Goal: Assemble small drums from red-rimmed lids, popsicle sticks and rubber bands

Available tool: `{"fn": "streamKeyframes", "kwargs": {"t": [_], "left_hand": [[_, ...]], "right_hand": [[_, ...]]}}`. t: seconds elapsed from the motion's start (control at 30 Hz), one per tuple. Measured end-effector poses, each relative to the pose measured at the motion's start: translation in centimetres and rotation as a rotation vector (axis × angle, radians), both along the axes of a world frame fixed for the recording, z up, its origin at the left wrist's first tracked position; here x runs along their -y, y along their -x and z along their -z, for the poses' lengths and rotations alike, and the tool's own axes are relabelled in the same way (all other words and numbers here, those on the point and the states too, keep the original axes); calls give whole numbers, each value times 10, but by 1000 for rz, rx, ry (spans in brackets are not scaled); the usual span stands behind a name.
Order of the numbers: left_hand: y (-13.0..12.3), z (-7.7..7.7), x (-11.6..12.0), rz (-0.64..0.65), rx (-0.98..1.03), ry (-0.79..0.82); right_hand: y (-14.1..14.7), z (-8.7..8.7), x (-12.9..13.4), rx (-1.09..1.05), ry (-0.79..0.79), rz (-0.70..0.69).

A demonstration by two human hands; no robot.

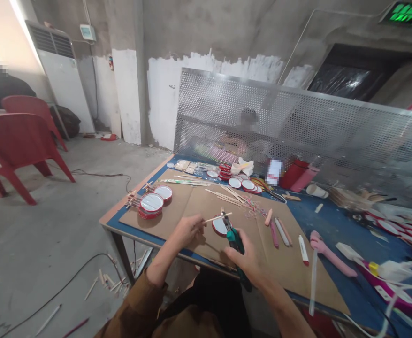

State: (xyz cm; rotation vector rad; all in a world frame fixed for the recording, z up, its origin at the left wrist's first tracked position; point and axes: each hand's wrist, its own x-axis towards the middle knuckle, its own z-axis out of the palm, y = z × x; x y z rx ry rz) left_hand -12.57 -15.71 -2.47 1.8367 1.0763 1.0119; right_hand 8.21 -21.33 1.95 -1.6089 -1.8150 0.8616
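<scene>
Between the fingers of my left hand is one end of a thin wooden stick, which points right. My right hand is wrapped round green-handled pliers, whose jaws meet the stick near its right part. Just beneath the jaws, a small round drum with a white face and red rim lies on the brown cardboard. Two more red drums with sticks attached rest on the left of the cardboard.
Loose sticks, markers and a pink glue gun with a white glue stick lie rightward. A purple power strip is at far right. Behind the table stands a perforated metal screen; a person is visible through it.
</scene>
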Motion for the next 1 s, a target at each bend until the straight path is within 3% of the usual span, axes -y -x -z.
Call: {"fn": "streamKeyframes", "kwargs": {"t": [0.3,0.63,1.0], "left_hand": [[-3,-6,1,-69,-14,51],[-1,-8,3,-1,1,53],[0,-7,3,6,22,49]], "right_hand": [[3,4,-5,-62,16,21],[3,-4,4,49,14,41],[-1,6,-3,-129,8,-37]]}}
